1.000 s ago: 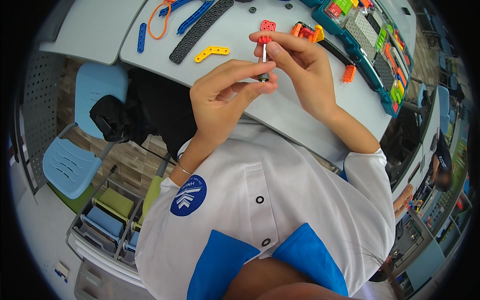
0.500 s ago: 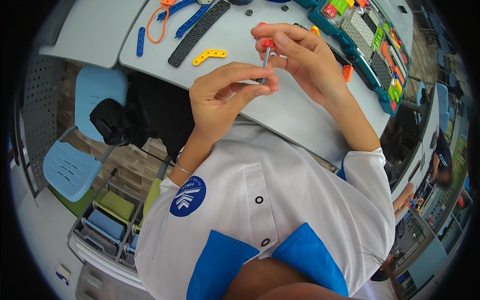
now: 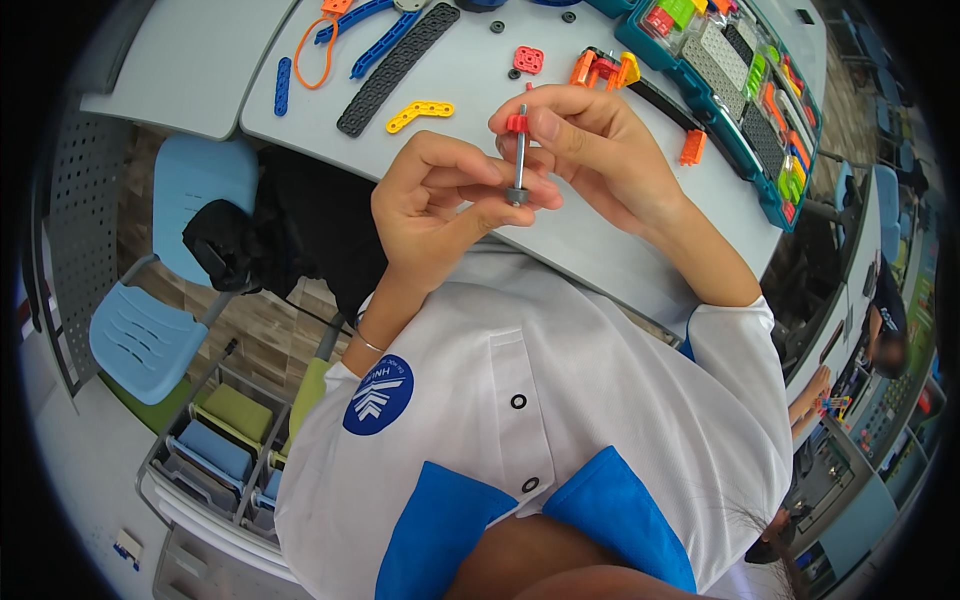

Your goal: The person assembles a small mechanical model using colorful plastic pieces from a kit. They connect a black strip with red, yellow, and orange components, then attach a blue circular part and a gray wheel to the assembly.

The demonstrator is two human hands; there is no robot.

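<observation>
Nearest: left grip (image 3: 425, 190) pinches a slim metal shaft (image 3: 520, 162) at its lower end, thumb by the dark grey collar (image 3: 517, 196). Right grip (image 3: 595, 140) is at the shaft's 12 o'clock end, thumb and forefinger around a small red piece (image 3: 517, 123) — whether clamped on it, cannot tell. Shaft is near upright in view, held over the near edge of the pale surface (image 3: 600, 240).

Progress, as I judge it: collar and red piece both on the shaft, final seating uncertain. Shaft not joined to anything on the surface; that much looks left over.

Further out, from the shaft: yellow bent beam (image 3: 419, 113) at 10 o'clock, loose; orange block (image 3: 692, 148) at 3; red square plate (image 3: 529, 60) at 12, a black ring (image 3: 514, 74) just beside it. Orange-and-yellow assembly (image 3: 603, 70) between 1 and 2 — partly built. Dark perforated strip (image 3: 398, 68) past the beam, toward 10. Teal parts case (image 3: 684, 80), open, toward 2.
</observation>
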